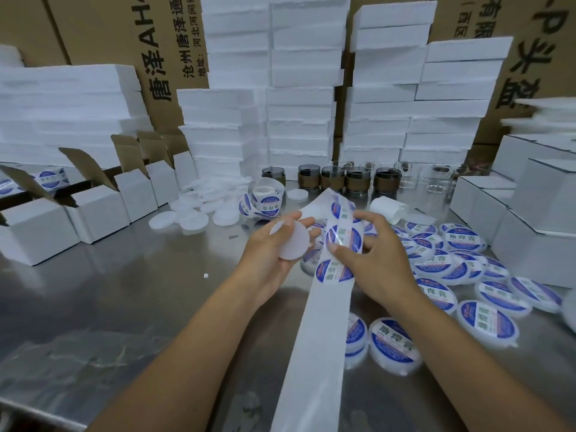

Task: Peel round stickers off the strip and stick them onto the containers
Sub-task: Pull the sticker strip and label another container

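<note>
The left hand (268, 260) grip holds a blank white container (290, 241). The right hand (383, 254) grip pinches the strip (314, 338), thumb on a round sticker (343, 238). The strip's long axis runs away from the person above the counter (124, 291). The container lies just left of that sticker.

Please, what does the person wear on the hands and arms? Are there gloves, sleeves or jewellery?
Nothing is worn. The left hand and right hand have no gloves or rings; the left forearm and right forearm are bare, without sleeves, watch or bracelet in view.
</note>
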{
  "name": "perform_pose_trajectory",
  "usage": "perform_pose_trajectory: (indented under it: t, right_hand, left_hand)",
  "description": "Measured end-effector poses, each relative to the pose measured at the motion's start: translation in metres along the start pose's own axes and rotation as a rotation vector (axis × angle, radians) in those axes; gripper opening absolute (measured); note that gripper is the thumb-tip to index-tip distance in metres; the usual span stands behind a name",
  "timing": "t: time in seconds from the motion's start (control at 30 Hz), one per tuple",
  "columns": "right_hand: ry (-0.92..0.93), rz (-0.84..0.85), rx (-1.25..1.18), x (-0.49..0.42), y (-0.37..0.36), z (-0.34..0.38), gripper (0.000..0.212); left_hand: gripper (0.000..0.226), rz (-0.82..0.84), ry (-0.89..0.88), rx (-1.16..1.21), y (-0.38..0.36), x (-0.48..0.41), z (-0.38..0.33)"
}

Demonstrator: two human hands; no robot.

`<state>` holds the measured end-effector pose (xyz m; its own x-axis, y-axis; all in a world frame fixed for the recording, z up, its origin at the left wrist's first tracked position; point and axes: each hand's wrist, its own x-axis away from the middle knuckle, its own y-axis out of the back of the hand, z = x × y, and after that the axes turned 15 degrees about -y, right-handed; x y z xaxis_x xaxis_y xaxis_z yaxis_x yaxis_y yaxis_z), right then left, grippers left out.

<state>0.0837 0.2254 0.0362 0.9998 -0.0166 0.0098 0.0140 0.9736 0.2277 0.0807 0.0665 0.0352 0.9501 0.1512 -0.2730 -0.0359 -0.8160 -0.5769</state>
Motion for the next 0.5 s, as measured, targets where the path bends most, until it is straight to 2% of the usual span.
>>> perform_pose_trajectory:
  t: [0.13, 0.23, 0.3, 0.33, 0.43, 0.5]
  right_hand:
    - [0.055, -0.08, -0.21, -0.002, 0.002, 0.002, 0.052]
    - [0.097, -0.122, -0.212, -0.003, 0.002, 0.002, 0.05]
    - [0.071, -0.128, -0.2, -0.003, 0.001, 0.001, 0.047]
    - [0.042, -0.127, -0.199, -0.003, 0.002, 0.001, 0.044]
    - [0.037, -0.237, -0.063, -0.004, 0.002, -0.001, 0.031]
    - [0.159, -0.34, 0.092, -0.004, 0.001, -0.004, 0.026]
  left_hand:
    - [0.015, 0.01, 0.046, -0.241, -0.001, 0.002, 0.004]
    - [0.034, 0.223, 0.185, -0.328, -0.001, 0.006, 0.005]
    - [0.032, 0.382, 0.233, -0.303, -0.001, 0.01, 0.006]
    - [0.028, 0.409, 0.225, -0.283, -0.001, 0.011, 0.008]
    - [0.011, 0.341, 0.184, -0.292, -0.002, 0.013, 0.007]
    - [0.019, 0.273, 0.149, -0.318, -0.002, 0.012, 0.006]
